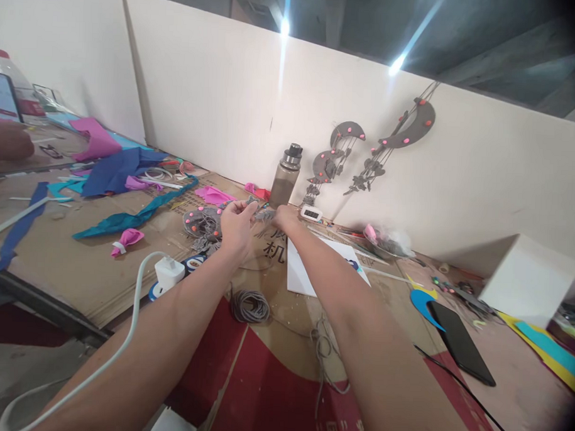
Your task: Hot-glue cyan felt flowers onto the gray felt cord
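Both arms reach forward over the cardboard-covered table. My left hand [237, 225] is closed in a pinch on a small grey felt-like piece at its fingertips. Close by, my right hand [287, 218] has its fingers curled beside a grey bit [265, 215]; what they grip, if anything, is hidden. Left of my left hand lies a grey ornament [203, 222] dotted with pink and orange balls, with loose grey strands below it. A coil of grey cord [250, 306] rests nearer to me, and a looser tangle of cord [325, 346] lies to its right.
Behind my hands stands a water bottle [285, 178], with a small digital clock [311, 213] to its right. Grey crescent ornaments [409, 127] hang on the white partition. A black phone [461, 342] lies right. A white charger [169, 271] trails a cable. Another person's hand [9, 142] shows left.
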Action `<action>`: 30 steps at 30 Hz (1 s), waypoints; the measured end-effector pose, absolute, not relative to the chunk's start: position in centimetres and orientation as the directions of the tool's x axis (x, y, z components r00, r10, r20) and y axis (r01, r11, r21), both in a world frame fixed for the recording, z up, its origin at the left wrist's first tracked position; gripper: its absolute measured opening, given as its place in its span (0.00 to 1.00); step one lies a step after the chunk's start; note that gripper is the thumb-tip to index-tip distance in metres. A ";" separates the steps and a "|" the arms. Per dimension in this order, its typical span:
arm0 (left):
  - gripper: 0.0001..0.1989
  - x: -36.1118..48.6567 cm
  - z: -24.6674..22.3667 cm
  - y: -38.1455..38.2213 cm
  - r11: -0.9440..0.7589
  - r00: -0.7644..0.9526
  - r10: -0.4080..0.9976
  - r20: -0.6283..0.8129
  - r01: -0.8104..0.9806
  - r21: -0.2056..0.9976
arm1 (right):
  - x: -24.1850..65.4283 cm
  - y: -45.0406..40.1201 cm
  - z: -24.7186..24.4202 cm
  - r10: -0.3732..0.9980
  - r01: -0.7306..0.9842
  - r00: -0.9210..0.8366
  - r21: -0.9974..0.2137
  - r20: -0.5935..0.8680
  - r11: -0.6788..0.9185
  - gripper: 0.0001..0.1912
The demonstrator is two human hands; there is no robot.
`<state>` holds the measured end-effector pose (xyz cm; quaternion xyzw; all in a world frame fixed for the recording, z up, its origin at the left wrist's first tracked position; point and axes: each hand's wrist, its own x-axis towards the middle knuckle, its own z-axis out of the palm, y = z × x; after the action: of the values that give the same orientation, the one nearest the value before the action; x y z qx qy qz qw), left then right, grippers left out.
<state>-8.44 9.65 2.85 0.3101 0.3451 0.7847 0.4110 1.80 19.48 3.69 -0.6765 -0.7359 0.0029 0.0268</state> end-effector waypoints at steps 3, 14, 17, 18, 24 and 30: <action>0.11 -8.5 3.0 9.5 -0.427 -0.482 0.855 0.191 -0.446 0.786 | 2.4 17.9 4.8 0.982 0.988 -0.132 -0.061 0.132 0.141 0.22; 0.12 -8.5 3.7 9.0 -0.472 -0.447 0.857 0.257 -0.478 0.741 | 8.7 4.3 9.3 0.795 0.834 -0.336 -0.233 0.505 0.500 0.23; 0.13 -7.8 3.1 8.9 -0.444 -0.364 0.884 0.293 -0.456 0.772 | 10.1 0.2 8.8 0.777 0.784 -0.361 -0.284 0.515 0.552 0.24; 0.13 -7.5 2.8 8.9 -0.412 -0.318 0.902 0.292 -0.438 0.799 | 10.4 -0.4 8.2 0.783 0.776 -0.373 -0.294 0.498 0.557 0.22; 0.13 -6.8 1.1 9.1 -0.038 0.054 0.998 0.044 -0.119 0.992 | 11.2 1.4 2.3 0.902 0.880 -0.325 -0.259 0.285 0.399 0.21; 0.10 -7.1 0.9 9.0 0.010 0.214 0.975 -0.056 0.208 0.978 | 11.7 1.6 0.6 0.906 0.939 -0.312 -0.054 0.287 0.340 0.18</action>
<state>-7.08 9.01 0.88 0.5926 0.4992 0.3790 0.5059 11.72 1.61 0.60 -0.5711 -0.8075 -0.0614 0.1341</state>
